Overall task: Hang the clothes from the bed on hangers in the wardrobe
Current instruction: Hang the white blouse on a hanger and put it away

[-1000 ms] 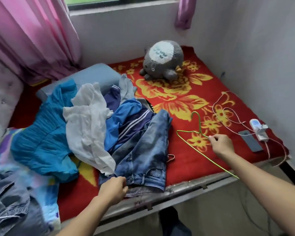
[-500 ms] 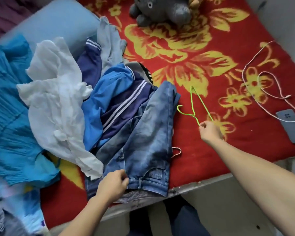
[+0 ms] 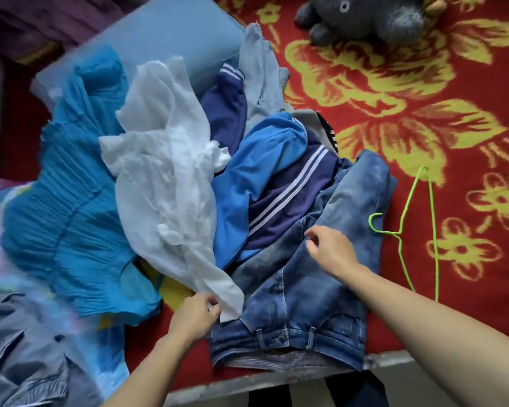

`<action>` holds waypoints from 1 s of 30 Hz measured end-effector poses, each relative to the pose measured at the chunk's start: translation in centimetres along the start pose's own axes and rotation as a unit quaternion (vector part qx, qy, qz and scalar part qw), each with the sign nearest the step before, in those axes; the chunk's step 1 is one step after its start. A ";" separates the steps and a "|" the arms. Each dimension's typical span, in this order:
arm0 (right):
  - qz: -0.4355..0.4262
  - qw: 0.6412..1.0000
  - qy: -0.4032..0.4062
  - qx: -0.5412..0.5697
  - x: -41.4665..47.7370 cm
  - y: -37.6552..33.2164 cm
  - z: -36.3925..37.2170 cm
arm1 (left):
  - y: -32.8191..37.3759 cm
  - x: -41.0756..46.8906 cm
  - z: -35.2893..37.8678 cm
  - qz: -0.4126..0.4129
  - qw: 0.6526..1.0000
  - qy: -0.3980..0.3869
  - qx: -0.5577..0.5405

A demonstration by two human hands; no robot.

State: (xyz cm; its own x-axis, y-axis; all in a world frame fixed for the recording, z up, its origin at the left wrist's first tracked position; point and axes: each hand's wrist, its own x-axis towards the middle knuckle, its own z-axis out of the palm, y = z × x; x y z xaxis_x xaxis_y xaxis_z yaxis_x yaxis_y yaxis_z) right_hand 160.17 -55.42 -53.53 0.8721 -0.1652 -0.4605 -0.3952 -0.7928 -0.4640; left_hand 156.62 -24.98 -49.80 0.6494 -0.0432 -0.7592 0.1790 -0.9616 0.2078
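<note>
Hanger (image 3: 398, 234) base behind right forearm (image 3: 423, 306); left hand (image 3: 196, 314) pinches white garment (image 3: 165, 183); plush (image 3: 373, 19) cropped.

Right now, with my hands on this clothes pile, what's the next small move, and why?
Probably draw the white garment leftward off the jeans: the left hand pinches its corner, which overlaps the denim. The right hand is empty above the jeans, and the green hanger lies free beside them.

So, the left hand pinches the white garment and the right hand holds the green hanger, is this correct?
Not quite. In the head view the right hand holds nothing and hovers over the jeans; the green hanger lies on the red blanket. The left hand does pinch the white garment.
</note>
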 end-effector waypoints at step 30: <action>0.225 0.874 -0.079 0.424 -11.3 4.3 -1.0 | 10.3 10.4 -1.1 0.390 0.878 0.256 0.110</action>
State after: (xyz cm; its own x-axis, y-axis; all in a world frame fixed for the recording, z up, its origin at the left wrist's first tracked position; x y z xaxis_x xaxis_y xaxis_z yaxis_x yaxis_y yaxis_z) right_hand 148.88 -57.49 -49.54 0.5499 -0.2112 -0.8081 -0.8174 0.0628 -0.5727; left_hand 166.03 -34.99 -54.84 0.7677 -0.6387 -0.0509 -0.5781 -0.7247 0.3749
